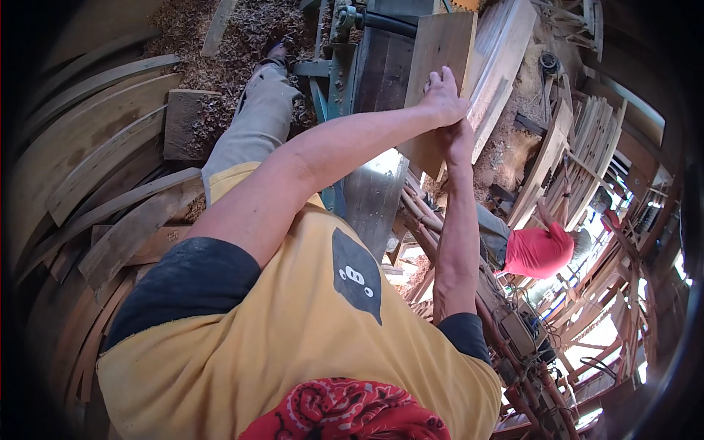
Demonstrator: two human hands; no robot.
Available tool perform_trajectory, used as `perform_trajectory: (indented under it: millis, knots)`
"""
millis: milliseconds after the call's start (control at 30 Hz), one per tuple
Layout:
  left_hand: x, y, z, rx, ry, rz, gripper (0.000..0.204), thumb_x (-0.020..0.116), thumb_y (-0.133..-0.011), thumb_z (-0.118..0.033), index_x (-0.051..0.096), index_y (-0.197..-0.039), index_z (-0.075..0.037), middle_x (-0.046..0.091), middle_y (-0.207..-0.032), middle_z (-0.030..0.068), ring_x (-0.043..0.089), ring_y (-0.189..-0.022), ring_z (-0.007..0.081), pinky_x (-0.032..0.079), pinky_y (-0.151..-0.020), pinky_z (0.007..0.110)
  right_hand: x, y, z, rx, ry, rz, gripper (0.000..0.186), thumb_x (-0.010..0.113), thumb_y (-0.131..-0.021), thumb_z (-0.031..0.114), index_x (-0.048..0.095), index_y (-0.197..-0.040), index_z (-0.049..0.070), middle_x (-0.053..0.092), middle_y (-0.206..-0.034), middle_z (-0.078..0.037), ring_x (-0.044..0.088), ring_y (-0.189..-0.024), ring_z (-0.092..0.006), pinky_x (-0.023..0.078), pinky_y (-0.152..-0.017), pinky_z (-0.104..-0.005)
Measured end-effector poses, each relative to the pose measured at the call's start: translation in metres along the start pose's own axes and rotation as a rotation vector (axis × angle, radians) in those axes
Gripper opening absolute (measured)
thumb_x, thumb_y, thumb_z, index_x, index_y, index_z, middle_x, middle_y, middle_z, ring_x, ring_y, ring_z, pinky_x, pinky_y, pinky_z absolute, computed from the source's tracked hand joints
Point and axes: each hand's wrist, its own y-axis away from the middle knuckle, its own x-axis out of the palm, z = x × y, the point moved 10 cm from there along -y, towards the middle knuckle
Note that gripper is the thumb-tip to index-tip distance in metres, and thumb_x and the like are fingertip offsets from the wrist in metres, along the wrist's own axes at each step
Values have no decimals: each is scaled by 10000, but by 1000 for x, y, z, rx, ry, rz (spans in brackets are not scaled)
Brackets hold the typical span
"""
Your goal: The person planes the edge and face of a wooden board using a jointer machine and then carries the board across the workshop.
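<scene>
Wooden board (442, 48) directly under left hand (442, 99), extending forward of it; steel table (375, 202) left of hands. Left hand flat on board face, fingers extended. Right hand (455, 139) just nearer body, at board's edge; fingers hidden, grip cannot tell. Handling seems midway: board placed under hands, not yet released. Whether face finished, cannot tell. Long planks (510, 44) right of hands.

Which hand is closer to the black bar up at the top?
Left. The left hand lies on the wooden board, below and right of the black bar in the picture; the right hand is farther down, by the board's edge.
</scene>
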Motion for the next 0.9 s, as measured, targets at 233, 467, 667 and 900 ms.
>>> perform_trajectory:
  millis: [233, 467, 667, 900]
  knots:
    - [-24, -50, -17, -11, -2, -16, 1071, 732, -822, -413, 114, -1546, 78, 292, -1520, 323, 392, -1394, 442, 366, -1156, 403, 4, -59, 29, -219, 550, 59, 325, 607, -909, 0, 568, -1231, -17, 666, -1089, -69, 623, -979, -141, 512, -847, -290]
    - [-102, -119, -38, 54, 16, -127, 976, 742, -777, -444, 282, -1449, 94, 484, -1364, 350, 583, -1214, 430, 463, -1061, 451, 71, -133, 92, -387, 1219, -36, 346, 765, -826, 331, 684, -890, 1, 713, -780, -120, 679, -742, -200, 522, -705, -368]
    - [-205, -69, -53, 146, -28, -292, 909, 640, -890, -482, 284, -1516, 73, 495, -1426, 316, 495, -1343, 383, 410, -1110, 397, 40, -199, 121, -316, 1294, -120, 456, 773, -775, 444, 631, -759, 11, 662, -654, -121, 656, -642, -220, 502, -623, -373]
    - [-215, -31, -24, 290, -39, -298, 860, 685, -862, -504, 419, -1359, 145, 557, -1307, 345, 570, -1240, 404, 451, -1074, 417, 68, -160, 139, -356, 1052, -127, 379, 759, -795, 362, 607, -728, 21, 640, -659, -106, 626, -636, -197, 497, -601, -364]
